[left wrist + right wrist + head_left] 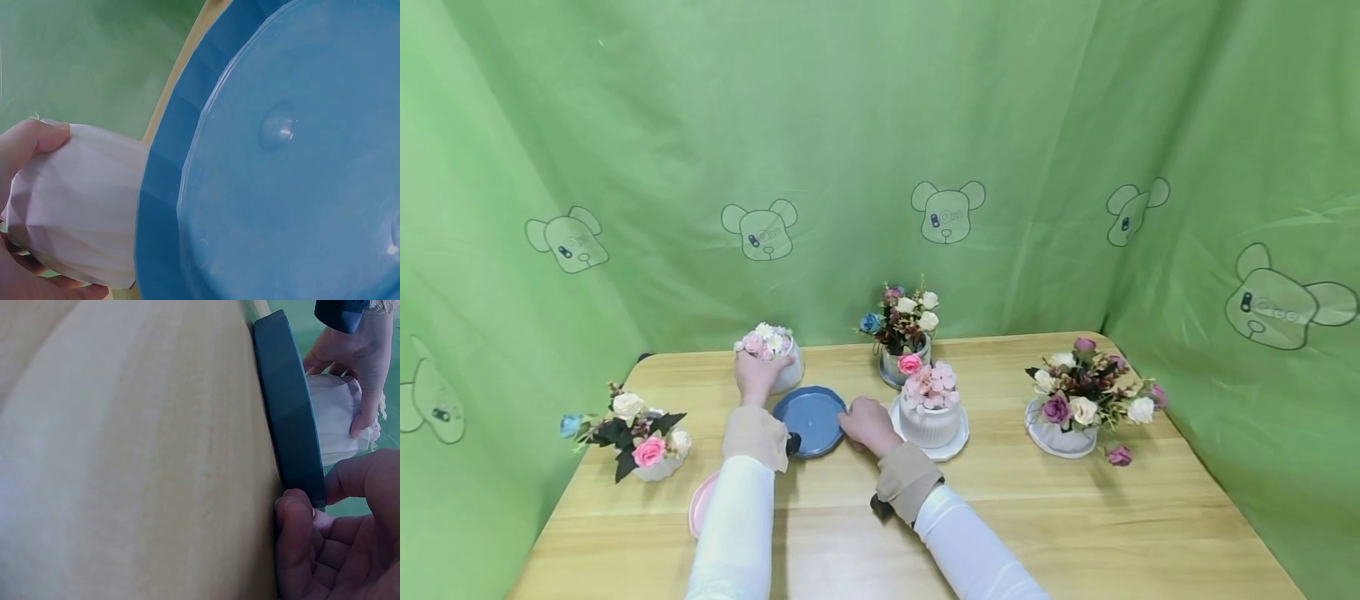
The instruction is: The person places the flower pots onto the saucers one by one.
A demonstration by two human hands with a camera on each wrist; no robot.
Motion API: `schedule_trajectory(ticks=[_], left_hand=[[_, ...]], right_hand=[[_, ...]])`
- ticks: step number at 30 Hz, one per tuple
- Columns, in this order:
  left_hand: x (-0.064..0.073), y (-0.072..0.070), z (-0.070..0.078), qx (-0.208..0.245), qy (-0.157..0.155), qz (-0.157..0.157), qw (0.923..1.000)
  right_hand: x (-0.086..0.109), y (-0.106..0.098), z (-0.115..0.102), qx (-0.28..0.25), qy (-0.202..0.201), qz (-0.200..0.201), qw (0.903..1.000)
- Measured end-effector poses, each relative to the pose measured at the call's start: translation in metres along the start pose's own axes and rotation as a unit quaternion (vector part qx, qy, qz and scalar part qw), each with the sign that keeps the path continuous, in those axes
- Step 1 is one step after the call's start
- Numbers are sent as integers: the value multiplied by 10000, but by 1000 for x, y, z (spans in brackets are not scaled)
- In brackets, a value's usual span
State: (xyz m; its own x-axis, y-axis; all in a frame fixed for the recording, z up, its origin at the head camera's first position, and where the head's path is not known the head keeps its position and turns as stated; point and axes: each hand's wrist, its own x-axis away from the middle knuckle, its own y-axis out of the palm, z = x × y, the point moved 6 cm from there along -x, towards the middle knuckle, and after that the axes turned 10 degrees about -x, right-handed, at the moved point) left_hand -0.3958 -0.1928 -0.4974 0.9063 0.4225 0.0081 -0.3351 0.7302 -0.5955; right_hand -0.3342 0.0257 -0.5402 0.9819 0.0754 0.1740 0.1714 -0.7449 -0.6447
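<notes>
Now, a busy table, with the green curtain hanging behind! Over on the left sits the rose pot, its pink, cream and blue blooms spilling wide, and nearer the person the pink plate peeps out, partly covered by the left forearm. At the back stands the rear pot, on a bluish saucer, and in front of that comes the ribbed pot, topped with pale pink flowers and seated on the white plate. That pair crowds the right hand, close by its outer side. Well off to the right, purple and cream roses lean out over their white pot, one purple bloom drooping low.

And in the middle, the blue plate, between the two hands, its far side just beside the small pot. To the fingers, then! The left hand grips that small pot near its top, thumb on one side, fingers wrapped round the other. The right hand pinches the blue plate's right rim: thumb against one face, curled fingers against the other, just the edge between them. Whether either is off the wood, I cannot tell.
</notes>
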Motion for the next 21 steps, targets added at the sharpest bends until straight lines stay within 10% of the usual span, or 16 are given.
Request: schedule_trajectory(ticks=[21], left_hand=[[4, -8, -6, 116, 2, 216, 9997]], right_hand=[[2, -1, -2, 98, -42, 19, 9999]])
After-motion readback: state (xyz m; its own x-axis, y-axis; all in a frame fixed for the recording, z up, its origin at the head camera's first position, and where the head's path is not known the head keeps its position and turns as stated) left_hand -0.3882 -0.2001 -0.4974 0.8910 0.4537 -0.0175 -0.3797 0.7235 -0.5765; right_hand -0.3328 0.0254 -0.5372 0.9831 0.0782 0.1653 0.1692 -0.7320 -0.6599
